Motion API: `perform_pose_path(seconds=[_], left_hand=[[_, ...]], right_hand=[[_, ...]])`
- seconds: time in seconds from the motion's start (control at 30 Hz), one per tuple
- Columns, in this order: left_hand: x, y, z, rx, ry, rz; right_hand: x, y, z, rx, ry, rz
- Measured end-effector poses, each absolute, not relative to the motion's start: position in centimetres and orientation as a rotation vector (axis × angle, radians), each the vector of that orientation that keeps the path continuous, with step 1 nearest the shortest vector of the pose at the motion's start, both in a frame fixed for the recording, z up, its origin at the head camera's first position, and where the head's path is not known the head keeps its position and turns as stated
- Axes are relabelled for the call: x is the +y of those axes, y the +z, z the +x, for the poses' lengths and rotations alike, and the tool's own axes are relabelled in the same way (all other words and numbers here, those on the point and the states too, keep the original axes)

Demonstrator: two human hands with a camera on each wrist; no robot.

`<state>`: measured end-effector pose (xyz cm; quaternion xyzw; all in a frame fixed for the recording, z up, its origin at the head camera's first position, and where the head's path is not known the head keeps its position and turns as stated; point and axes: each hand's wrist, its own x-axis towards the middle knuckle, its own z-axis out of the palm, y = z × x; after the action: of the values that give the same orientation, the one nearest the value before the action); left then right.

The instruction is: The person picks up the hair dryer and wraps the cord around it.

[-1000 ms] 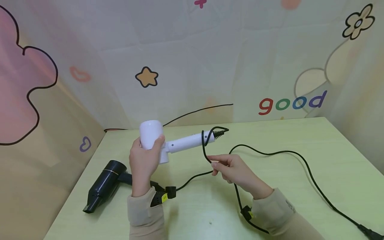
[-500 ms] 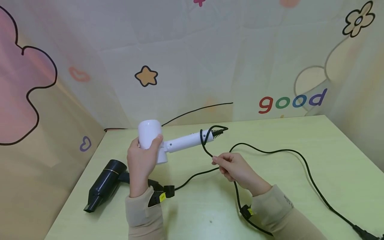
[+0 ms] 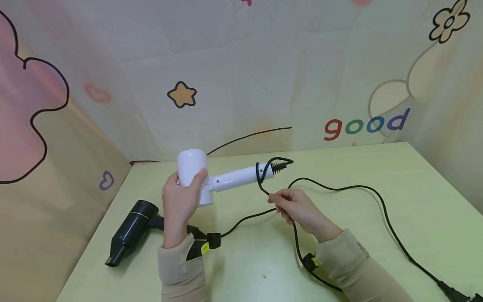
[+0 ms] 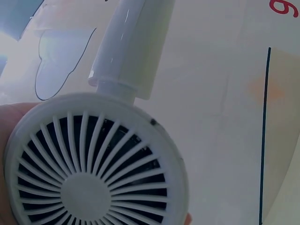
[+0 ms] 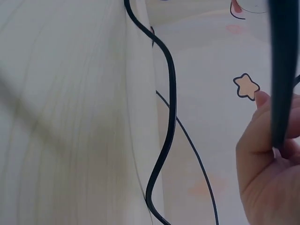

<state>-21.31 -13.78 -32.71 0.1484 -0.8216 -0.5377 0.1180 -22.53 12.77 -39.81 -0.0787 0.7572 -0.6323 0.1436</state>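
Dryer [image 3: 216, 183], the white one, is in the middle of the frame; your left hand [image 3: 181, 201] grips it. Your right hand [image 3: 298, 207] pinches the cord [image 3: 262, 188], which loops round the handle [image 3: 241, 178]. The black dryer [image 3: 133, 230] lies on the table [image 3: 241, 268] at lower left.

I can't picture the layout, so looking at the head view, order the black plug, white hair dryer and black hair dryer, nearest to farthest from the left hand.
1. White hair dryer: nearest, gripped by the left hand.
2. Black hair dryer: on the table, to that hand's left.
3. Black plug: farthest, at the lower right.
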Motion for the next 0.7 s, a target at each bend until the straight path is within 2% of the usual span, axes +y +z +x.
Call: perform_pose_path(seconds=[0.7], left_hand=[[-13.7, -32.5, -21.0, -2.448, -1.687, 0.306]], right_hand=[[15.1, -38.7, -23.3, 2.276, -1.923, -0.046]])
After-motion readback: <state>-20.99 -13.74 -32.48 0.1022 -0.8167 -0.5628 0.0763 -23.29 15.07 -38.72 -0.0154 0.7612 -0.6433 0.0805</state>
